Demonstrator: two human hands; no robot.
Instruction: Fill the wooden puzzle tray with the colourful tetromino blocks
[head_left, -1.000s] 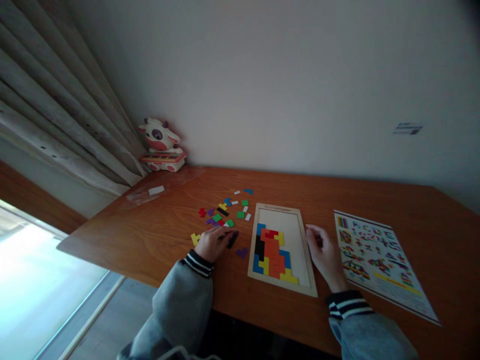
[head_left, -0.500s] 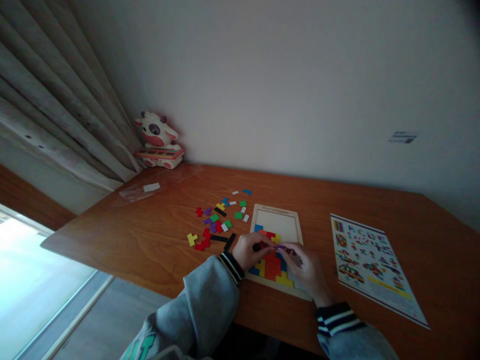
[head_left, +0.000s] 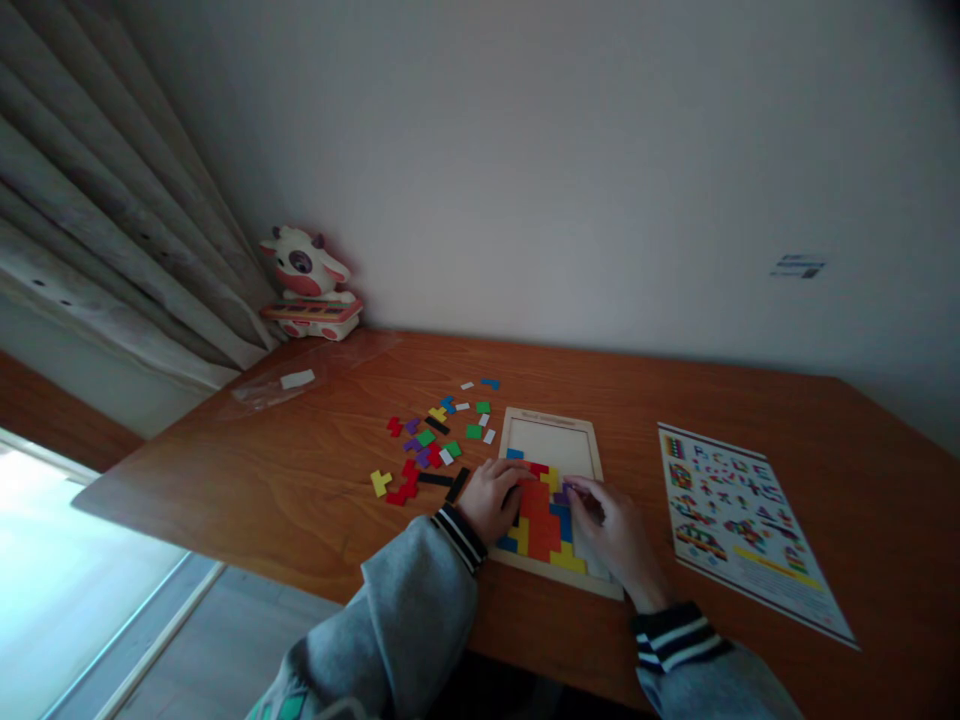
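On the desk lies a wooden puzzle board (head_left: 553, 415), its lower part filled with red, yellow, blue and orange pieces. With thumb and fingers together, my right hand (head_left: 613, 528) grips a purple puzzle piece (head_left: 562, 496) at the right side of the filled area, beside a blue piece (head_left: 561, 520). My left hand (head_left: 490, 500) rests over the board's left side, fingers reaching across the orange and red pieces (head_left: 534, 495) and apart from the thumb. Nothing shows in its grasp. Part of the board's left edge is hidden beneath that hand.
Loose coloured pieces (head_left: 427, 437) lie scattered left of the board, among them black bars (head_left: 435, 479) and a yellow piece (head_left: 380, 483). A printed pattern sheet (head_left: 742, 530) lies to the right. A cow toy (head_left: 311, 285) and clear plastic wrap (head_left: 259, 397) are at the far left.
My left hand has let go of the small piece both hands held and drawn back leftward over the board. My right hand keeps the purple piece, now lower at the board's right side.
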